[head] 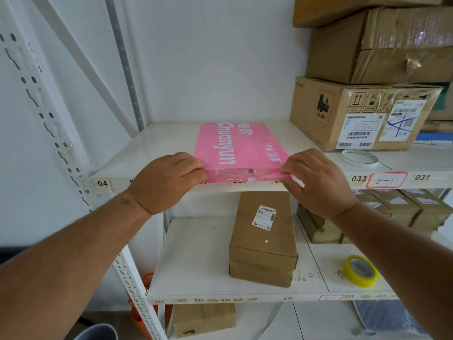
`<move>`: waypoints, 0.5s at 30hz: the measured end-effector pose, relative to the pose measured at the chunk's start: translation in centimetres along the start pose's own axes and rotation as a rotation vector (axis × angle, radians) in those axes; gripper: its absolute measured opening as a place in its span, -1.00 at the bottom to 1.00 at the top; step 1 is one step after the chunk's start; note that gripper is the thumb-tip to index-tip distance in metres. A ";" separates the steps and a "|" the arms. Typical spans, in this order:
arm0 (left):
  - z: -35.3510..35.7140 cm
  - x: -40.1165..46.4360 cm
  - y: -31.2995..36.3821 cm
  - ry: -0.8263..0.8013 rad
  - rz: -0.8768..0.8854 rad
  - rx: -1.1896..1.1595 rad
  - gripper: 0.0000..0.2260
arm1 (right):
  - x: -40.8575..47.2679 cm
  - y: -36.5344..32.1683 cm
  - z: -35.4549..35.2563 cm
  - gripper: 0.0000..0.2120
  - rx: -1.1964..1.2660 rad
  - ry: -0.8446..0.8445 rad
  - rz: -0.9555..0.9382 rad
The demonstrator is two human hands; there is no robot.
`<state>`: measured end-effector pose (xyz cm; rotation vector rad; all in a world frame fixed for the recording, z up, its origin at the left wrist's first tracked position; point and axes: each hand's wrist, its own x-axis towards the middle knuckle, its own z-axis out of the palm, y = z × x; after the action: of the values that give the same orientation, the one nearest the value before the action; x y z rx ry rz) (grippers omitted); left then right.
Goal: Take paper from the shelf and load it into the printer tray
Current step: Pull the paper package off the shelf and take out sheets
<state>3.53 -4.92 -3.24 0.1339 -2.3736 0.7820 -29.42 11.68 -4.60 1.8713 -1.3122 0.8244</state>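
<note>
A pink wrapped paper ream [241,146] with white lettering lies flat on the upper white shelf [157,148], its near end at the shelf's front edge. My left hand [164,182] grips the ream's near left corner, fingers curled over the top. My right hand [316,180] pinches the near right corner. The printer is out of view.
Stacked cardboard boxes [355,114] stand to the right of the ream, with a tape roll [359,157] in front of them. On the lower shelf sit a long brown box [263,239], small boxes [397,212] and a yellow tape roll [360,270]. A perforated upright [41,114] rises on the left.
</note>
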 end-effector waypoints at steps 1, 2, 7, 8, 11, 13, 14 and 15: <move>0.1 0.0 0.2 0.007 -0.028 -0.014 -0.82 | 0.0 0.0 0.0 -0.89 -0.012 0.016 -0.005; 0.0 0.1 0.5 0.021 -0.068 -0.037 -0.83 | -0.1 0.1 0.0 -0.90 -0.017 0.029 0.003; 0.1 0.2 1.8 0.070 -0.265 -0.144 -0.89 | 0.0 -0.1 -0.2 -0.88 0.049 0.027 0.081; 0.2 0.1 1.9 0.074 -0.284 -0.164 -0.87 | 0.1 -0.1 -0.3 -0.86 0.070 0.024 0.093; 0.4 0.0 2.1 0.079 -0.311 -0.223 -0.84 | 0.4 -0.1 -0.5 -0.77 0.122 0.014 0.121; 0.3 0.0 2.2 0.081 -0.311 -0.220 -0.83 | 0.4 -0.1 -0.5 -0.79 0.119 0.014 0.125; 0.2 0.1 2.2 0.081 -0.307 -0.202 -0.82 | 0.4 -0.1 -0.5 -0.81 0.103 0.011 0.116; 0.1 0.3 2.1 0.075 -0.294 -0.179 -0.80 | 0.5 -0.1 -0.5 -0.84 0.079 0.004 0.095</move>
<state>2.67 -3.22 -4.25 0.3619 -2.2707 0.4270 -29.21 11.84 -3.92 1.8788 -1.3934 0.9411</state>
